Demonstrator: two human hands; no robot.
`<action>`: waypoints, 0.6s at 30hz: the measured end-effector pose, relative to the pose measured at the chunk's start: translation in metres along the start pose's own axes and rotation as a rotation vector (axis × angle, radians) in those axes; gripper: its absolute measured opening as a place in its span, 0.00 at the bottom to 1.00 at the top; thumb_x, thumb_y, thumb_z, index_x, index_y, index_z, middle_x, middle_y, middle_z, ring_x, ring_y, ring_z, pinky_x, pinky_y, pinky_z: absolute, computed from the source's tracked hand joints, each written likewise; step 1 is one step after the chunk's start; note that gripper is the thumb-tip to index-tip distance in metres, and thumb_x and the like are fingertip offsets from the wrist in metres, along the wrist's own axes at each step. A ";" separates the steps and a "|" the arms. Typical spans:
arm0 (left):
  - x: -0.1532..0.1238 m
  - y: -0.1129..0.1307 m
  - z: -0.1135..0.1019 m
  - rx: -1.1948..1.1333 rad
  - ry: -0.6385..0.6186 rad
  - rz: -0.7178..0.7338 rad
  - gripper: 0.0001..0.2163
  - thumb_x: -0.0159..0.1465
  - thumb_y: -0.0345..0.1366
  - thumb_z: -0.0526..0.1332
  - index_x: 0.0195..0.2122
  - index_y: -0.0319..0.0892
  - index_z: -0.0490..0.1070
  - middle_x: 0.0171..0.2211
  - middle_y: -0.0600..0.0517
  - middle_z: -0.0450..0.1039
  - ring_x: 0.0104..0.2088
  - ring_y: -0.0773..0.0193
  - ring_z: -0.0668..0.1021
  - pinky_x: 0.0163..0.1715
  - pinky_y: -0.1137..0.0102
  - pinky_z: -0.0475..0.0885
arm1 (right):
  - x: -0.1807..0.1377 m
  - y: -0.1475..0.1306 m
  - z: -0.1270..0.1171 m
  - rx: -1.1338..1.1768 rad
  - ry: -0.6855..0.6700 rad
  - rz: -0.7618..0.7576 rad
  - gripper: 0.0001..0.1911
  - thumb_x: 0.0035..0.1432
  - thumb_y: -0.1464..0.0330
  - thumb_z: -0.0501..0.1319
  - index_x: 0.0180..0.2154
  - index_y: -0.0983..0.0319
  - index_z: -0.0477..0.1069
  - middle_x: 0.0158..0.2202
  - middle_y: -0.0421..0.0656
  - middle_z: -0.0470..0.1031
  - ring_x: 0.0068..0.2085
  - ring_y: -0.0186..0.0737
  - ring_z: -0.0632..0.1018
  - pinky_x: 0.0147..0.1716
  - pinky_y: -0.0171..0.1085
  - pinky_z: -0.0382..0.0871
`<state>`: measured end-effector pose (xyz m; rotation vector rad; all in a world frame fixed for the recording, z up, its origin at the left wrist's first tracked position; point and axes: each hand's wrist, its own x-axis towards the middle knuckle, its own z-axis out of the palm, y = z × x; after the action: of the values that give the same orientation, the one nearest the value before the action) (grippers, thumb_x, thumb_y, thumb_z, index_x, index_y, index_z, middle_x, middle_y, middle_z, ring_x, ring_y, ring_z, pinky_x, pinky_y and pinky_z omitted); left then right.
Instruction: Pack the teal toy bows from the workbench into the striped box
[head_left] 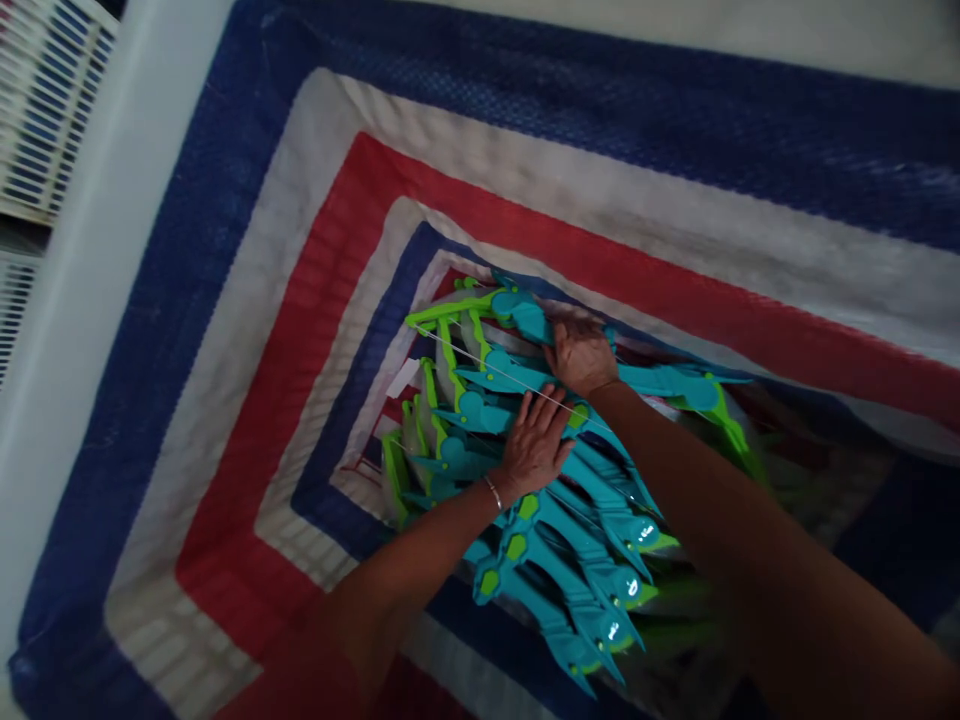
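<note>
We look down into a deep woven plastic sack (247, 400), its walls banded in blue, white and red stripes that nest inward as rectangles. Along the left we see a pale, smooth upright panel (97, 250), and beyond it a white slatted grille (45, 110). A pale surface (750, 30) crosses the top edge. The light is dim and soft.

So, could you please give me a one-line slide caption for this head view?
Both hands, left hand and right hand, press flat on teal-and-green plastic toys stacked inside a blue, white and red striped woven sack.
</note>
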<state>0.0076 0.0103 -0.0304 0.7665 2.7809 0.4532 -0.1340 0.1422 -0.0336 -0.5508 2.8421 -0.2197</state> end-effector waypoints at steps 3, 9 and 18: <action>-0.004 -0.003 -0.005 -0.036 -0.029 0.036 0.28 0.74 0.46 0.49 0.70 0.35 0.58 0.75 0.42 0.47 0.75 0.52 0.43 0.72 0.52 0.54 | 0.000 0.001 0.003 -0.019 0.022 -0.008 0.23 0.70 0.64 0.49 0.55 0.76 0.65 0.51 0.64 0.72 0.51 0.59 0.71 0.55 0.51 0.61; -0.010 0.000 -0.002 -0.106 0.005 0.006 0.27 0.73 0.39 0.52 0.70 0.34 0.57 0.74 0.40 0.50 0.74 0.49 0.49 0.64 0.51 0.65 | 0.001 0.001 0.003 -0.024 0.017 -0.027 0.23 0.70 0.64 0.49 0.56 0.77 0.65 0.51 0.64 0.72 0.51 0.59 0.72 0.54 0.52 0.62; -0.010 -0.010 0.006 -0.206 0.089 -0.012 0.25 0.73 0.42 0.54 0.70 0.39 0.61 0.70 0.38 0.58 0.65 0.43 0.65 0.63 0.51 0.63 | 0.001 -0.005 -0.006 -0.001 -0.083 0.040 0.22 0.73 0.66 0.53 0.60 0.74 0.64 0.60 0.63 0.68 0.61 0.54 0.68 0.64 0.50 0.55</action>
<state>0.0126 -0.0017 -0.0382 0.6977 2.7597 0.7750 -0.1349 0.1377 -0.0269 -0.4906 2.7698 -0.1837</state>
